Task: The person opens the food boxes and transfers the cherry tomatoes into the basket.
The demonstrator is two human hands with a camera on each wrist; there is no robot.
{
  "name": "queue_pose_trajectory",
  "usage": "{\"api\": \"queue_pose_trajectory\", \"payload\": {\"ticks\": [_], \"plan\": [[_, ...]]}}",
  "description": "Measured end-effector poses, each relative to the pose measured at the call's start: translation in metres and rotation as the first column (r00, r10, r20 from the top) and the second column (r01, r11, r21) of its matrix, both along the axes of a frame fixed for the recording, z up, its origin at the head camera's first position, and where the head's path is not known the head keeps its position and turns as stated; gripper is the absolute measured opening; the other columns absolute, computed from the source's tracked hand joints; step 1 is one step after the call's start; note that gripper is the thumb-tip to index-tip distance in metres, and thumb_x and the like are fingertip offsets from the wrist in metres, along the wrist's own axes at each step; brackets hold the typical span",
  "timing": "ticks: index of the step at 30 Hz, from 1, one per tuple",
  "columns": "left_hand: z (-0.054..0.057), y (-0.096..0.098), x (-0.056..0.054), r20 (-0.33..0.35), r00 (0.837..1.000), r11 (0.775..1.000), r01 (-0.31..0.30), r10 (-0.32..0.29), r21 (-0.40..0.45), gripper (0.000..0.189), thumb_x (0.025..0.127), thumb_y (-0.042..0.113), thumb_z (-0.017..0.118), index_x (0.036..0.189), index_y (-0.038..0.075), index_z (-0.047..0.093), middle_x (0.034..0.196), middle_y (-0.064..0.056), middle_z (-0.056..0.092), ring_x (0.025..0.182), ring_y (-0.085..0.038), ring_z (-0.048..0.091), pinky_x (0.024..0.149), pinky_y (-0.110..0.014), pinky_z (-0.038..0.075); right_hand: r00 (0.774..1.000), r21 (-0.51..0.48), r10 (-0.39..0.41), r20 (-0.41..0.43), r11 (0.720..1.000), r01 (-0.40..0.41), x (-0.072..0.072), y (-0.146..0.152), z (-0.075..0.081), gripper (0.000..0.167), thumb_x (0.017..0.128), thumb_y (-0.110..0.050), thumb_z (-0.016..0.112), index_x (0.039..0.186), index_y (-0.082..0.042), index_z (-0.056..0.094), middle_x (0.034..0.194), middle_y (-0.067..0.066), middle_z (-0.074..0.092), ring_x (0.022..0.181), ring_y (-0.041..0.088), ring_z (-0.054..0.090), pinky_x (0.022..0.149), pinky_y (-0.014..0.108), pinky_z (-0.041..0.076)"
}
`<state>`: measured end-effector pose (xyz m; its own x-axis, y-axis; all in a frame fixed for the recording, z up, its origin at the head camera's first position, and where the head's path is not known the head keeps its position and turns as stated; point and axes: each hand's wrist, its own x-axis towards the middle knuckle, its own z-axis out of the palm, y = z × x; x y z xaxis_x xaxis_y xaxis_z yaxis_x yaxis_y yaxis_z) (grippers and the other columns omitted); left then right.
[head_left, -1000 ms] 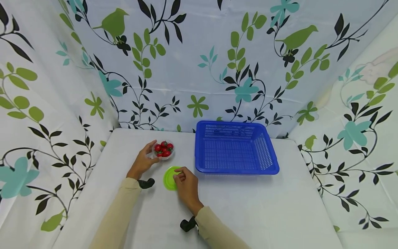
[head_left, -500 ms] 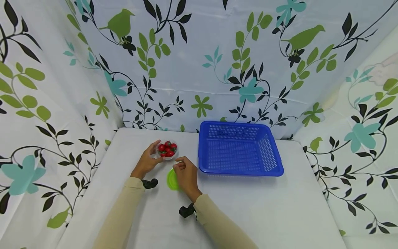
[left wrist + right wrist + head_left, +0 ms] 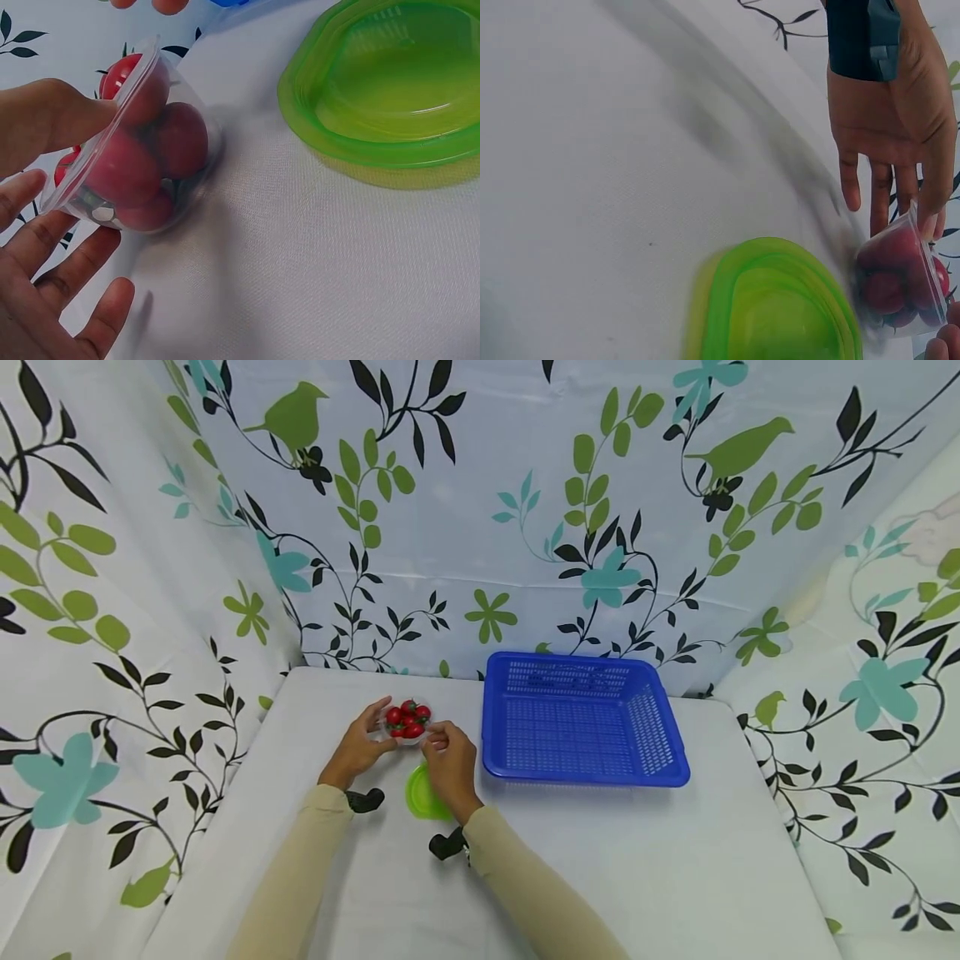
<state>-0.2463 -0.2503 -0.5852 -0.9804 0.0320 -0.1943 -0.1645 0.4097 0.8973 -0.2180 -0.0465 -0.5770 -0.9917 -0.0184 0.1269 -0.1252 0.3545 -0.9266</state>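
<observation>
A small clear plastic cup [image 3: 208, 146] is filled with several red cherry tomatoes [image 3: 407, 718] with green stems. My left hand [image 3: 354, 753] grips its left side, thumb over the rim and fingers spread beneath and behind. Close to the cup's right side is my right hand [image 3: 453, 768], its fingers loosely bent; in the left wrist view its fingertips show apart from the rim with nothing between them. Below my right hand lies a shallow, round green plastic dish [image 3: 298, 120] on the white table, partly covered by that hand in the head view.
A blue perforated plastic basket [image 3: 573, 777] stands just to the right of my right hand, toward the back of the table [image 3: 660, 868]. Curtains [image 3: 457, 518] printed with leaves and birds hang behind and at both sides.
My right hand has moved off the green dish, up and forward to the tomato cup. My left hand keeps its grip on the cup. The head view has shifted slightly.
</observation>
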Motion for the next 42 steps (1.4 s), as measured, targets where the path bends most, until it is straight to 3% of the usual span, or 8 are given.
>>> {"api": "queue_pose_trajectory", "payload": {"ticks": [5, 16, 24, 42], "plan": [[0.003, -0.001, -0.001, -0.009, 1.000, 1.000, 0.009, -0.009, 0.001, 0.089, 0.096, 0.011, 0.075, 0.170, 0.025, 0.027, 0.176, -0.012, 0.030, 0.157, -0.043, 0.033, 0.123, -0.066, 0.040, 1.000, 0.022, -0.005, 0.013, 1.000, 0.005, -0.007, -0.006, 0.003, 0.025, 0.100, -0.013, 0.075, 0.125, -0.012, 0.073, 0.111, 0.001, 0.076, 0.098, 0.013, 0.066, 0.088, 0.027, 0.057], [0.008, 0.000, -0.001, 0.014, 1.000, 1.000, 0.008, -0.008, 0.012, 0.089, 0.095, 0.010, 0.076, 0.169, 0.026, 0.028, 0.175, -0.014, 0.030, 0.156, -0.042, 0.034, 0.124, -0.065, 0.039, 0.997, 0.066, -0.055, -0.046, 0.996, 0.058, -0.018, -0.014, 0.007, 0.020, 0.099, -0.010, 0.075, 0.119, -0.013, 0.076, 0.114, 0.001, 0.076, 0.098, 0.019, 0.065, 0.092, 0.035, 0.051], [0.009, 0.001, 0.000, 0.003, 1.000, 1.000, 0.007, -0.007, 0.004, 0.090, 0.095, 0.011, 0.077, 0.169, 0.024, 0.029, 0.174, -0.016, 0.031, 0.155, -0.043, 0.035, 0.124, -0.065, 0.039, 0.998, 0.079, -0.067, -0.012, 0.995, 0.068, -0.024, -0.016, 0.005, 0.023, 0.100, -0.009, 0.072, 0.123, -0.013, 0.075, 0.120, 0.002, 0.075, 0.101, 0.018, 0.062, 0.093, 0.035, 0.053], [0.008, 0.001, 0.000, 0.007, 1.000, 1.000, -0.001, 0.001, 0.012, 0.090, 0.095, 0.012, 0.078, 0.169, 0.025, 0.029, 0.175, -0.014, 0.031, 0.156, -0.042, 0.034, 0.124, -0.065, 0.039, 0.999, 0.102, -0.041, -0.028, 0.994, 0.044, -0.032, -0.019, 0.004, 0.018, 0.098, -0.004, 0.075, 0.115, -0.010, 0.078, 0.106, 0.002, 0.077, 0.094, 0.016, 0.066, 0.088, 0.031, 0.055]]}}
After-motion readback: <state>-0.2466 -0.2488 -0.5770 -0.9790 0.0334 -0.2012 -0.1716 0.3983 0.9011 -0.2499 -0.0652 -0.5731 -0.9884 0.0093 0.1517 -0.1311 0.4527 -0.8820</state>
